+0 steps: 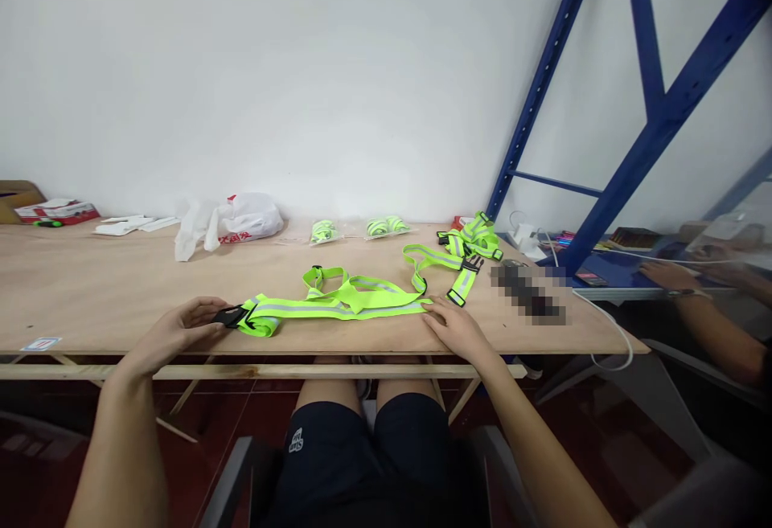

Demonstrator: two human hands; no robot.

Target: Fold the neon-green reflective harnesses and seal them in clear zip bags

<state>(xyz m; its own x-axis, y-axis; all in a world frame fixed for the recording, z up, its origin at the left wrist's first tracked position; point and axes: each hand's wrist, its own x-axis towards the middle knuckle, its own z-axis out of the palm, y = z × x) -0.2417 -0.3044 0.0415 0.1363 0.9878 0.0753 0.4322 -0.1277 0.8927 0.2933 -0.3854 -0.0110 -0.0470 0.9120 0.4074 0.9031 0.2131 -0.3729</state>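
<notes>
A neon-yellow reflective strap harness point(355, 300) with grey stripes lies spread across the wooden table. At its left end my left hand point(184, 329) has its fingers closed on the black buckle point(231, 317), beside a folded loop of strap. My right hand point(453, 324) rests on the strap's right part, fingers apart and pressing it to the tabletop. A second black buckle point(472, 264) lies at the harness's right end. Just behind it is a bundle of similar straps point(476, 236).
Along the wall are a white plastic bag point(250, 217), bagged strap packs point(324, 231), white papers point(129, 225) and a red-white box point(57, 211). A blue metal frame point(546, 82) rises at right. Another person's arm point(717, 327) is at the far right.
</notes>
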